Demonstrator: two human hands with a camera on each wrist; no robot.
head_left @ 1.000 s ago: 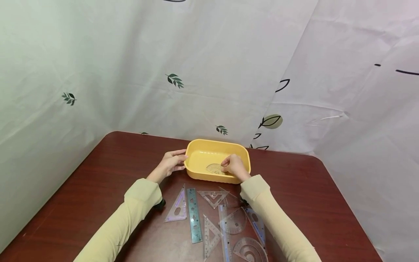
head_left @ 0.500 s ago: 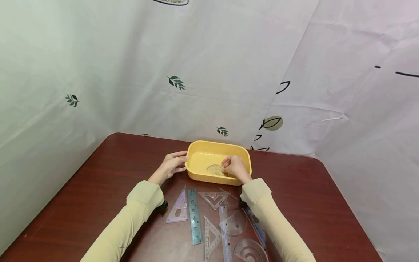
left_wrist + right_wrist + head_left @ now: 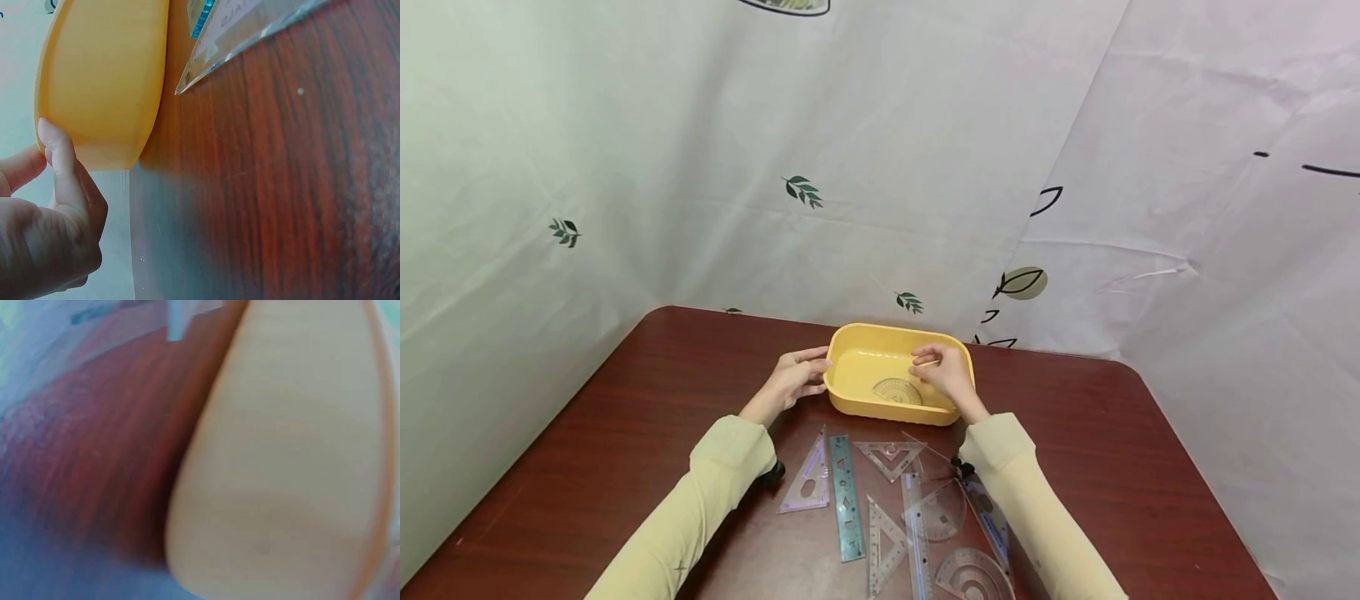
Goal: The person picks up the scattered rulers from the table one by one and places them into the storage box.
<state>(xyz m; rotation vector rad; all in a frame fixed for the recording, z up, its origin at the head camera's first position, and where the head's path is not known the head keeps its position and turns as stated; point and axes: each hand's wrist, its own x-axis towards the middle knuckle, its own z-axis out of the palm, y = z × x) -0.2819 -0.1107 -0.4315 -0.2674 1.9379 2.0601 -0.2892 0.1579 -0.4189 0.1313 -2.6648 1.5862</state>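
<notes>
Inside the yellow plastic basin (image 3: 868, 364), a small clear protractor (image 3: 898, 391) lies flat on the floor near the front wall. My left hand (image 3: 790, 379) holds the basin's left end, and the left wrist view shows thumb and finger pinching its rim (image 3: 40, 94). My right hand (image 3: 945, 372) hovers over the basin's right part, just right of the protractor, its fingers loosely bent with nothing between them. The right wrist view is blurred and shows the basin's outer wall (image 3: 281, 456); the right hand is out of sight there.
Toward me on the dark red table (image 3: 625, 417) lie a purple-marked set square (image 3: 808, 487), a teal ruler (image 3: 847, 508), a clear ruler (image 3: 917, 533), other clear set squares (image 3: 883, 546) and more protractors (image 3: 973, 575). A patterned white curtain (image 3: 850, 250) stands behind the table.
My right hand has let go of the small protractor and moved slightly up and right of it. The protractor now shows whole on the basin floor. My left hand stays at the rim.
</notes>
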